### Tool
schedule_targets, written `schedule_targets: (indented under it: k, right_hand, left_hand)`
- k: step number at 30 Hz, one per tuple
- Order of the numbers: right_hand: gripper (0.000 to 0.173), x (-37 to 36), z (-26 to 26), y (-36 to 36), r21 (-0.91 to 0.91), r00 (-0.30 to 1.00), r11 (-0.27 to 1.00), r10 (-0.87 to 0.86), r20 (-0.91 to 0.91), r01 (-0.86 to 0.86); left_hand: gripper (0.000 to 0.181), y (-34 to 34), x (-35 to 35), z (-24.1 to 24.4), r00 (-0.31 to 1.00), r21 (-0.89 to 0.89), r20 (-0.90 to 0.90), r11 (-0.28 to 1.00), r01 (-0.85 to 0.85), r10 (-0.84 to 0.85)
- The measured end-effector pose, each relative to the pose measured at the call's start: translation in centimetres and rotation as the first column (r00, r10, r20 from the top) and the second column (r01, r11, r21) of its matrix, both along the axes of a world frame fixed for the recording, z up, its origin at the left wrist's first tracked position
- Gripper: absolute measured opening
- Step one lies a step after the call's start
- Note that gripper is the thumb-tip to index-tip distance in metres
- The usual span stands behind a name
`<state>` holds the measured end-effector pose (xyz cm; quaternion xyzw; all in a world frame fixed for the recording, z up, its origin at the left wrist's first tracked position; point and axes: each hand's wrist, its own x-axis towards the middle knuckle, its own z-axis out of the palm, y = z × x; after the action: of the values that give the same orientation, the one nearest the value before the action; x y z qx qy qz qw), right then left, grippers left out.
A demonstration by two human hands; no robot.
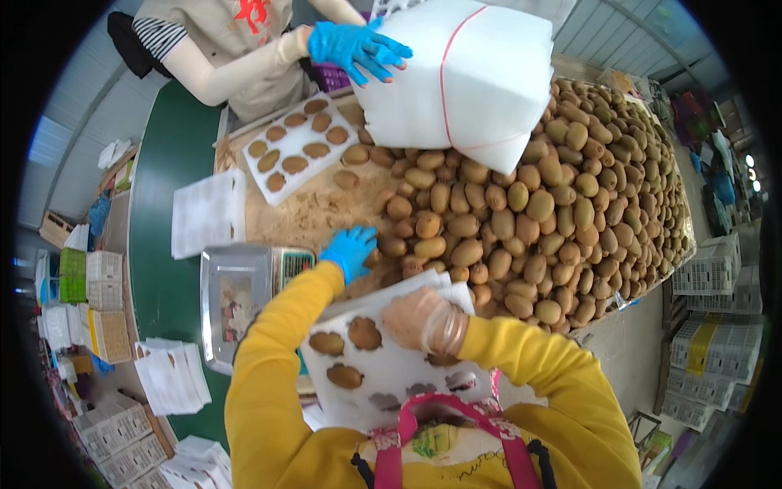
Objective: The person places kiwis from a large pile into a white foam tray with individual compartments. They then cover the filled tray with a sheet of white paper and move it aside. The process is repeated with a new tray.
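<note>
My left hand [351, 252], in a blue glove, reaches to the near left edge of a large pile of kiwifruit [501, 223]. Its fingers are bent beside a kiwifruit, and their grip is hidden. Close to my body lies a white foam tray [391, 373] with cut-out holes. Kiwifruit such as this one [344, 376] sit in several holes, while holes along the near edge hold none. My right hand [418, 318] is over the far right part of that tray, blurred, its fingers turned down; whether it holds a fruit is hidden.
A metal-pan scale [238, 305] stands left, beside foam sheets [208, 214]. Beyond is a filled foam tray [299, 147]. Across the table, a co-worker's blue-gloved hands [360, 52] touch a banded stack of white foam sheets [476, 73]. Plastic crates [708, 342] line the right.
</note>
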<state>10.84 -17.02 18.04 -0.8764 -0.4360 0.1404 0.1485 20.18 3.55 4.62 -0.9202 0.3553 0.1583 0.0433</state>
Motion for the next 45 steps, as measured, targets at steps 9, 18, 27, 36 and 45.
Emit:
schedule_targets:
  k: [9,18,27,36,45]
  right_hand:
    - [0.022,-0.1,1.3,-2.9,0.359,0.954,0.902,-0.148,-0.262,0.238]
    - [0.020,4.6,-2.2,-10.6,0.242,0.661,0.626,-0.617,-0.427,0.741]
    - [0.044,12.5,-7.9,0.1,-0.070,0.978,0.997,-0.019,0.206,0.034]
    - [0.057,14.4,-15.4,4.1,-0.606,0.917,0.744,0.395,0.058,-0.282]
    - [0.039,14.0,-7.2,3.6,0.226,0.807,0.966,0.033,-0.589,0.126]
  left_hand:
    - [0.053,2.5,-0.2,2.8,0.718,-0.299,-0.566,0.711,-0.637,0.405]
    - [0.047,9.8,-8.9,9.7,0.410,-0.417,-0.904,-0.449,-0.790,0.119]
    - [0.038,9.0,-22.1,11.0,0.406,0.053,-0.899,-0.962,-0.267,-0.163]
    - [0.029,0.8,-41.1,8.2,0.210,0.056,-0.977,-0.987,0.154,-0.022]
    - [0.019,-4.0,-56.8,-2.1,-0.078,-0.076,-0.997,-0.430,0.900,0.013]
